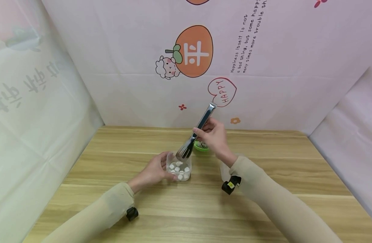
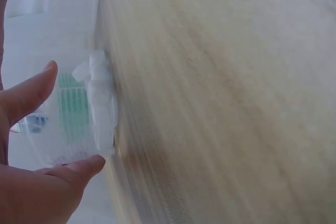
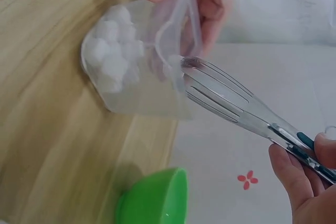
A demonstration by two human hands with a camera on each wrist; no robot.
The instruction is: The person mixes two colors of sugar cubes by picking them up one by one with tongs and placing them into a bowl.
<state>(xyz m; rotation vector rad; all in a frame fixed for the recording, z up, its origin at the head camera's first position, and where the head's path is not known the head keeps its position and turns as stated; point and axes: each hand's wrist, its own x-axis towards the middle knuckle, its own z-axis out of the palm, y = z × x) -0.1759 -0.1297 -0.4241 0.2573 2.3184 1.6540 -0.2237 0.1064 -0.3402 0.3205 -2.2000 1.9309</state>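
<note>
My left hand (image 1: 155,168) grips a clear plastic container (image 1: 189,171) by its left side, thumb at the front and fingers behind. Several small white chunks (image 1: 177,168) lie on its bottom; in the right wrist view they show as a pale heap (image 3: 111,48) through the wall. Between thumb and fingers, my right hand (image 1: 214,136) holds metal tongs (image 1: 203,118) with dark grip inlays. They slant down, and their slotted heads (image 3: 220,92) are at the container's opening. Whether a chunk sits between the heads I cannot tell.
Behind the tongs stands a green bowl (image 1: 201,148) with dark-and-pale contents, partly hidden by my right hand. Another clear container (image 1: 224,172) is partly covered by my right wrist. A printed cloth wall (image 1: 137,101) rises at the back edge of the wooden table (image 1: 186,209).
</note>
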